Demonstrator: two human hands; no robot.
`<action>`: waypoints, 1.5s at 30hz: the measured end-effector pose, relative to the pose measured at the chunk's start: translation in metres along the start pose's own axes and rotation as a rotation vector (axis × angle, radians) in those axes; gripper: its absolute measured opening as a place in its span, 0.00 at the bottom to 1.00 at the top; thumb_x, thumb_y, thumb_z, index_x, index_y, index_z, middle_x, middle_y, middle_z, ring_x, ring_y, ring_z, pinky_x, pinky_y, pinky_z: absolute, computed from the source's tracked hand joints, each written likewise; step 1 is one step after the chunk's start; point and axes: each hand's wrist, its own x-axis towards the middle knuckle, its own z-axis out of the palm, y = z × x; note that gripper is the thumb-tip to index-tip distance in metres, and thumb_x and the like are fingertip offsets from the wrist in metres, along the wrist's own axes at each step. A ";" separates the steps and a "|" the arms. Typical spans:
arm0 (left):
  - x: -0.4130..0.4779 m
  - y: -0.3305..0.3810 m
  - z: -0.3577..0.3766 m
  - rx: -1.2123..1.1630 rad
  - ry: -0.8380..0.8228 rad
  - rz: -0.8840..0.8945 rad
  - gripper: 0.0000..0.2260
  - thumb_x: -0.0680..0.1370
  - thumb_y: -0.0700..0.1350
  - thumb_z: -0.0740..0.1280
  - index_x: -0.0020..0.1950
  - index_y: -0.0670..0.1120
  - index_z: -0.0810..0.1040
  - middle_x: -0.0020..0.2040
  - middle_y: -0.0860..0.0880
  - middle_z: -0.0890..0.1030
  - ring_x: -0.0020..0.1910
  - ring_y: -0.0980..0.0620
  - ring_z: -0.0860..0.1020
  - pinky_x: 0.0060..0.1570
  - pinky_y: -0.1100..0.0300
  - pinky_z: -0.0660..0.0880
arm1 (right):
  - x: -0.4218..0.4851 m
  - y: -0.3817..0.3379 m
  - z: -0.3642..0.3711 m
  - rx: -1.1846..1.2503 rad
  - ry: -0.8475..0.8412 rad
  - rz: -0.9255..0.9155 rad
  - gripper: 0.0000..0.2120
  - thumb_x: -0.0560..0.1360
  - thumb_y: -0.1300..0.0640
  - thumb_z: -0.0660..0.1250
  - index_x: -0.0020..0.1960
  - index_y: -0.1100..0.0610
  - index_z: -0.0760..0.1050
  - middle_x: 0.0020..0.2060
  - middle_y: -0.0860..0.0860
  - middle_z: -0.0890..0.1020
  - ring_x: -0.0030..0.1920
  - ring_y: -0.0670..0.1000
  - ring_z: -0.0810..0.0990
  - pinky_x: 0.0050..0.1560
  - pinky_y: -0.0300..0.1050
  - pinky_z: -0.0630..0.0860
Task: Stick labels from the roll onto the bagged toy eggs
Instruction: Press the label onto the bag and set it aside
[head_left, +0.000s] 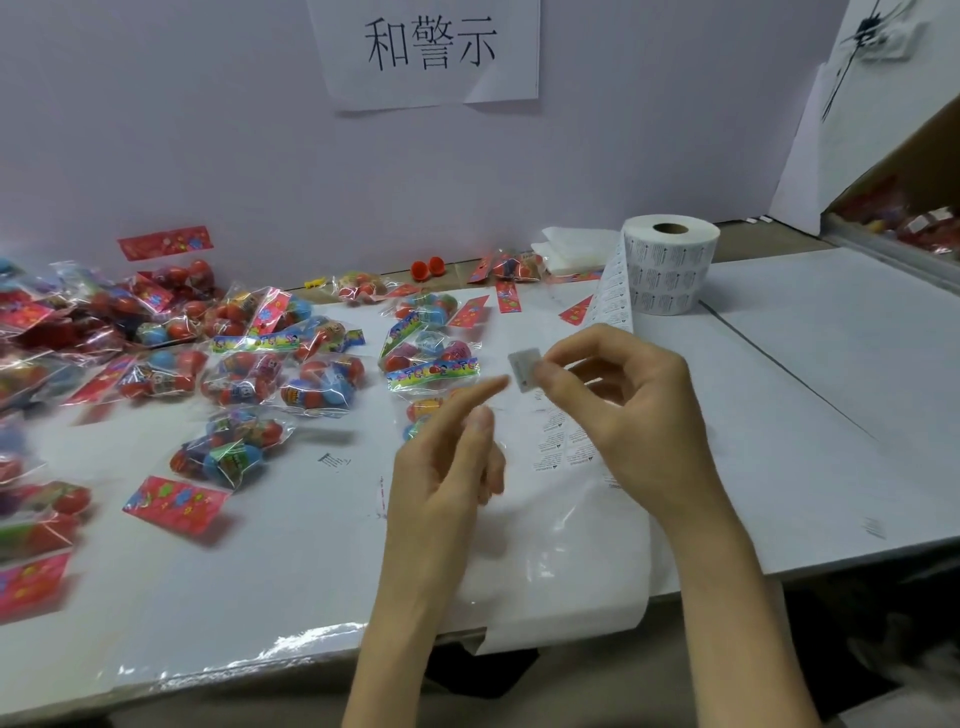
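Pinching the label (523, 368) edge-on with my right hand (623, 410), left hand (447, 467) loose and empty, I judge it flimsy and tacky.

Label roll (670, 265) stands right of bagged eggs (431, 348).

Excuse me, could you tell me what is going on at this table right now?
A person is labelling bagged toy eggs. The right hand pinches a single label, and the left hand is open beside it, holding nothing. The label roll stands upright at the back, its strip trailing past the hands over the front edge of the table. The bags lie spread to the left.
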 end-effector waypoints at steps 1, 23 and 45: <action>0.001 -0.002 -0.002 0.031 0.091 0.017 0.11 0.82 0.51 0.65 0.63 0.57 0.81 0.36 0.56 0.81 0.36 0.59 0.79 0.38 0.70 0.75 | 0.001 0.000 0.001 0.064 0.040 0.001 0.03 0.74 0.50 0.73 0.42 0.47 0.81 0.37 0.42 0.84 0.39 0.46 0.83 0.41 0.38 0.78; 0.004 -0.006 -0.010 -0.038 0.322 -0.020 0.21 0.80 0.31 0.67 0.65 0.55 0.75 0.60 0.58 0.83 0.62 0.58 0.81 0.56 0.68 0.79 | -0.006 0.033 0.048 -0.008 0.040 0.334 0.24 0.75 0.51 0.76 0.64 0.40 0.67 0.49 0.43 0.81 0.46 0.47 0.85 0.44 0.37 0.81; 0.004 -0.003 -0.012 -0.241 0.284 -0.182 0.21 0.67 0.56 0.76 0.58 0.53 0.82 0.52 0.48 0.88 0.55 0.45 0.86 0.52 0.53 0.85 | -0.002 0.018 0.030 0.374 -0.006 0.298 0.23 0.74 0.59 0.76 0.65 0.46 0.73 0.58 0.51 0.82 0.53 0.49 0.86 0.52 0.45 0.83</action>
